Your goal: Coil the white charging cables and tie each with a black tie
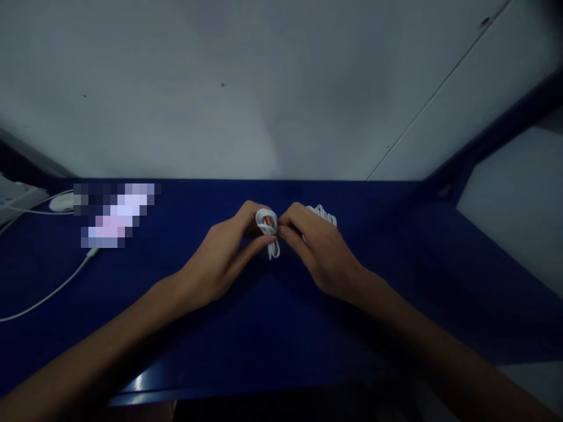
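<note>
A coiled white cable [273, 249] with an orange-marked plug end is gripped by my left hand [224, 249], thumb in front and fingers behind. The coil stands just above the blue table. My right hand [323, 249] meets it from the right, thumb and forefinger pinched together at the coil's edge. What lies between those right fingertips is too small and dark to make out. Behind my right hand, partly hidden by it, another bundled white cable [323, 214] shows on the table.
On the left of the blue table [264, 334] lies a blurred-out device with a bright screen [118, 214]. A white cord [57, 290] runs from it to the left edge. Other white cords and a white object [61, 203] lie behind. A pale wall [176, 117] rises at the back.
</note>
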Demonstrator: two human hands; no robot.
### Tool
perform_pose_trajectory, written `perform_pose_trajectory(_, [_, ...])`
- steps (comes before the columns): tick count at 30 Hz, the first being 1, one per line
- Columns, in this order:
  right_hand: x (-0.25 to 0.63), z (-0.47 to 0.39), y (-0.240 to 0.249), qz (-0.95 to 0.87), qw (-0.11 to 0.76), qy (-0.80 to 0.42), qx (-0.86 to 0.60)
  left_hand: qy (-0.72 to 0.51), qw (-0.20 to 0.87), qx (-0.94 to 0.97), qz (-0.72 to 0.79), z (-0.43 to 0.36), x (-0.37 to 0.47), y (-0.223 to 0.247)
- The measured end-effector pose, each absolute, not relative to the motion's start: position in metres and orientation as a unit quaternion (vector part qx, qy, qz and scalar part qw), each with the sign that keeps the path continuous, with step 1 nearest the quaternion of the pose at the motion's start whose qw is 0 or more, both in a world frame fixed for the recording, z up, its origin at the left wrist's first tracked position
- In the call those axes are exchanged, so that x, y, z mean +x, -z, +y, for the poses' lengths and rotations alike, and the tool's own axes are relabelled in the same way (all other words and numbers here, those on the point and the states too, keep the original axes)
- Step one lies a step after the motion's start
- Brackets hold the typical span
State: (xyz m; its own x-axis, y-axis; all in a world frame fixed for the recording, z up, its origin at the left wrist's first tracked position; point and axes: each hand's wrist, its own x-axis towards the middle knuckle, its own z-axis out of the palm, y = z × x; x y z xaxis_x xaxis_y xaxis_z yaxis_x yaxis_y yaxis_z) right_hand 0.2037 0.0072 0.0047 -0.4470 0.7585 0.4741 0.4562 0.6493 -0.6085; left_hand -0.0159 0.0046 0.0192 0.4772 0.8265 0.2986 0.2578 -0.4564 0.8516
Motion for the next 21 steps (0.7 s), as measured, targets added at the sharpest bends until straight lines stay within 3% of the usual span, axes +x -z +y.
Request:
perform_pose_trajectory(11, [0.205, 0.005, -0.007, -0.805, 0.387, -0.276, -0.355, -0.306, 0.213, 0.856, 0.357, 0.003, -0.026, -0.010])
perform_pose_trajectory(17, [0.205, 0.000, -0.014, -0.771, 0.379, -0.363, -0.362, -0.369, 0.353, 0.784, 0.353, 0.005, -0.019, -0.025])
perform_pose_trajectory(21, [0.204, -0.002, -0.014, -0.702, 0.374, -0.479, -0.373, -0.362, 0.355, 0.790, 0.345, 0.008, -0.018, -0.029])
